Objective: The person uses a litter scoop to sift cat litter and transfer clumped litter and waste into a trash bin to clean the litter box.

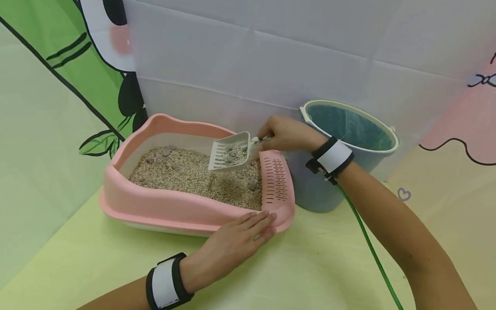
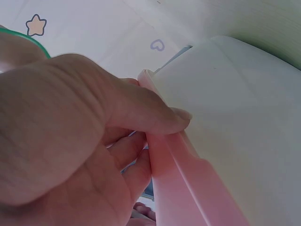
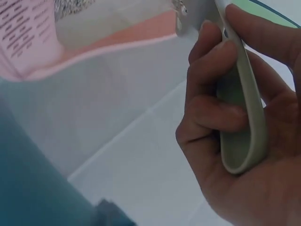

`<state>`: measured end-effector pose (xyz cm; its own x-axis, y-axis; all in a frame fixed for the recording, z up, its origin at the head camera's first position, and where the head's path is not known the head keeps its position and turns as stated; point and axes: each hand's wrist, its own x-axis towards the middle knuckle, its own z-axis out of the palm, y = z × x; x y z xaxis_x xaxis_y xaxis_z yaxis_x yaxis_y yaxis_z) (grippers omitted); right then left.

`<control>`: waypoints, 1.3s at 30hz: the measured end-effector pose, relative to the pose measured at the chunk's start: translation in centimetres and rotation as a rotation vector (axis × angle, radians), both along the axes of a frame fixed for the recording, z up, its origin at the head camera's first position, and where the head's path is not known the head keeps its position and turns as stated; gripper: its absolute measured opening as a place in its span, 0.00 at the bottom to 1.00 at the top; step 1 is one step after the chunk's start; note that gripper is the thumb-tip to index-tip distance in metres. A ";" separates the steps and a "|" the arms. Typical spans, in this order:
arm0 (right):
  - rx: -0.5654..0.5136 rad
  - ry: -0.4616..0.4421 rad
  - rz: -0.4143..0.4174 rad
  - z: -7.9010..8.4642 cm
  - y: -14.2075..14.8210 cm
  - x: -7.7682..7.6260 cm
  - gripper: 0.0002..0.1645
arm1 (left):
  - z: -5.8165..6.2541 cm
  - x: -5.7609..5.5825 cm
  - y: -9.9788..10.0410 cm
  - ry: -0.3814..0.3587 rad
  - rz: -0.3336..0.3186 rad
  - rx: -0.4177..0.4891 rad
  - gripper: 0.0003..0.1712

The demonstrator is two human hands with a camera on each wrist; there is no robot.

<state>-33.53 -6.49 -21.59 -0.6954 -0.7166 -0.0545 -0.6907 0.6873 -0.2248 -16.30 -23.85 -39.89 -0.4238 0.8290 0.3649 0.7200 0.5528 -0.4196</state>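
Observation:
A pink litter box (image 1: 162, 202) with a pale base holds brown granular litter (image 1: 182, 176) with greyish clumps. My right hand (image 1: 290, 134) grips the handle of a pale slotted litter scoop (image 1: 218, 160), held above the litter with grains and clumps in it. In the right wrist view, the fingers curl round the hollow scoop handle (image 3: 256, 132). My left hand (image 1: 228, 243) holds the box's near right rim. Its fingers lie over the pink edge in the head view, while the left wrist view shows the thumb (image 2: 164, 115) against the other side of that edge.
A blue-grey bucket (image 1: 321, 185) with a pale rim stands right of the box, close behind the right wrist. A printed wall sheet (image 1: 248, 60) hangs behind. A green cable (image 1: 370, 241) runs down from the right wristband.

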 end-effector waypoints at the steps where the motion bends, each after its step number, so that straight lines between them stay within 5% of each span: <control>1: 0.015 0.010 -0.010 0.5 0.3 0.2 0.16 | 0.0 0.0 0.0 0.001 -0.001 0.003 0.31; 7: 0.106 0.053 -0.076 2.8 1.8 0.9 0.20 | -0.1 0.0 0.0 0.002 -0.008 0.008 0.32; 13: 0.052 0.043 -0.131 2.8 3.9 1.5 0.08 | 0.0 0.0 0.3 -0.005 -0.006 0.001 0.33; 19: -0.298 -0.162 -0.300 -2.2 6.3 2.9 0.14 | 0.0 0.1 0.7 -0.012 -0.006 -0.025 0.35; 24: -0.577 -0.272 -0.309 -7.9 5.9 3.6 0.16 | 0.4 0.1 0.8 -0.035 0.006 -0.047 0.38; 28: -0.706 -0.307 -0.331 -10.2 4.8 3.8 0.15 | 0.5 0.0 0.9 -0.045 -0.001 -0.045 0.37; 33: -0.743 -0.318 -0.329 -9.4 3.3 3.6 0.17 | 0.2 -0.1 1.0 -0.029 -0.007 -0.035 0.34; 39: -0.771 -0.302 -0.350 -5.6 1.6 3.2 0.21 | 0.2 -0.2 1.0 -0.006 -0.003 -0.027 0.32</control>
<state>-30.34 -4.91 -27.22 -0.9150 -0.3792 0.1380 -0.3064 0.4304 -0.8491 -16.51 -22.81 -39.73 -0.4232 0.8397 0.3404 0.7241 0.5392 -0.4300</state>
